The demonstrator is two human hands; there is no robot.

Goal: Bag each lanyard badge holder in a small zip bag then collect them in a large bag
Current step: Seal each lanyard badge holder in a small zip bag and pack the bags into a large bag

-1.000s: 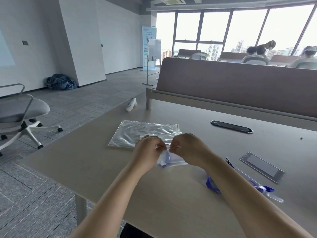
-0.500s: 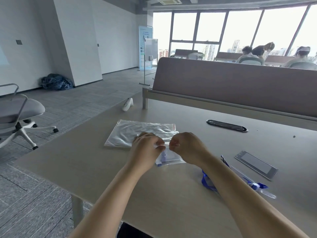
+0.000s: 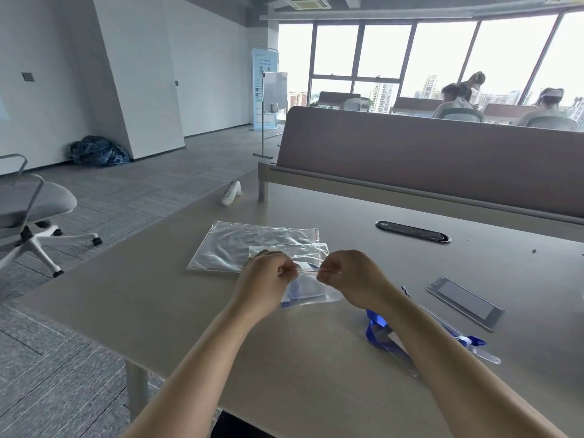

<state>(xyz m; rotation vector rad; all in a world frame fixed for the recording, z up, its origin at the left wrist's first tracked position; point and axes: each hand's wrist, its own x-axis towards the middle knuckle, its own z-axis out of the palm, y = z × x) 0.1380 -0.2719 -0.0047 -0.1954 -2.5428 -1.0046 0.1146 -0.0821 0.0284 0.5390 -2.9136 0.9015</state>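
Observation:
A small clear zip bag (image 3: 311, 290) hangs just above the table with a badge holder and blue lanyard inside. My left hand (image 3: 268, 279) pinches the left end of its zip strip and my right hand (image 3: 354, 276) pinches the right end. Behind them a large clear bag (image 3: 240, 245) lies flat on the table, with another small clear bag (image 3: 300, 249) lying on its near right part. A blue lanyard (image 3: 377, 330) with a clear holder lies under my right forearm. A grey-framed badge holder (image 3: 464, 301) lies to the right.
The beige table (image 3: 189, 311) ends at the left in a drop to carpet. A white handheld device (image 3: 230, 192) lies at its far left edge. A black cable slot (image 3: 412, 232) and brown divider panel (image 3: 442, 159) stand behind. An office chair (image 3: 28, 213) is at left.
My hands have drawn apart along the zip strip of the small bag, the right hand sliding to the right. The view has shifted slightly.

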